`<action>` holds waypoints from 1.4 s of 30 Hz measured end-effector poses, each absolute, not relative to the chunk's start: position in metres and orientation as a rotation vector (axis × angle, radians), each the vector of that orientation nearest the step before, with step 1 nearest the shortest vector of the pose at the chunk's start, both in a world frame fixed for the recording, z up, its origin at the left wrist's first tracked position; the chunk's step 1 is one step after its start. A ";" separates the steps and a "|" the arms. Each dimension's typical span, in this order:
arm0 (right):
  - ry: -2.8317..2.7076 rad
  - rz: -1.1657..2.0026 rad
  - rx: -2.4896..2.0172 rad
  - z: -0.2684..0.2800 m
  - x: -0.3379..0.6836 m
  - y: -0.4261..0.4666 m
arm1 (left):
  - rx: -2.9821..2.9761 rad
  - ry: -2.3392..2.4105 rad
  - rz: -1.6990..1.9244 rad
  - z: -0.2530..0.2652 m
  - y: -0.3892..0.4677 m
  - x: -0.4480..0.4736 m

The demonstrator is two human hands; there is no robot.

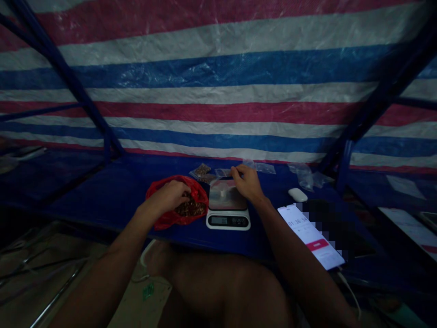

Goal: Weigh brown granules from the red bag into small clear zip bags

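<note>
My left hand (174, 195) dips into an open red plastic bag (160, 223) of small brown, shiny pieces (191, 208); its fingers are curled among them, and whatever they grip is hidden. Over the far right corner of the scale, my right hand (246, 181) pinches the edge of a small clear plastic bag (223, 172). Between the hands stands a white digital scale (228, 212) with a metal plate and a lit display that seems to read zero. Behind the scale lies a small filled clear bag (202, 170) of similar brown pieces.
Several loose clear bags (302, 174) lie along the back of the blue table (126, 182). On the right are a white earbud case (297, 195) and a lit phone (309, 234) with a cable (351, 291). Blue metal posts (344, 164) flank a striped tarp (218, 111).
</note>
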State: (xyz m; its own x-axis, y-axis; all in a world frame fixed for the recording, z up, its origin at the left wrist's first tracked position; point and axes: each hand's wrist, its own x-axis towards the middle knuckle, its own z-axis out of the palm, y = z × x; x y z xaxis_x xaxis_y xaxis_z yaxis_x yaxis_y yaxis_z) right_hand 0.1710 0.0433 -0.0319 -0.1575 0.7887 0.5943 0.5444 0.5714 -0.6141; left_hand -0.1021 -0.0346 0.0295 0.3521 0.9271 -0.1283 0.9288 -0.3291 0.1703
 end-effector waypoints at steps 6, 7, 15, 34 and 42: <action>-1.836 0.344 -1.089 -0.029 0.171 0.041 | 2.363 1.689 0.068 0.040 -0.036 -0.123; -1.832 0.346 -1.087 -0.029 0.171 0.041 | 2.345 1.704 0.064 0.041 -0.037 -0.127; -1.825 0.336 -1.081 -0.026 0.172 0.041 | 2.176 1.681 0.130 0.063 -0.043 -0.148; -1.820 0.303 -1.109 -0.021 0.174 0.041 | 2.129 1.161 0.460 0.049 0.020 -0.018; -1.819 0.297 -1.102 -0.019 0.175 0.039 | 2.191 1.118 0.346 0.051 0.020 -0.026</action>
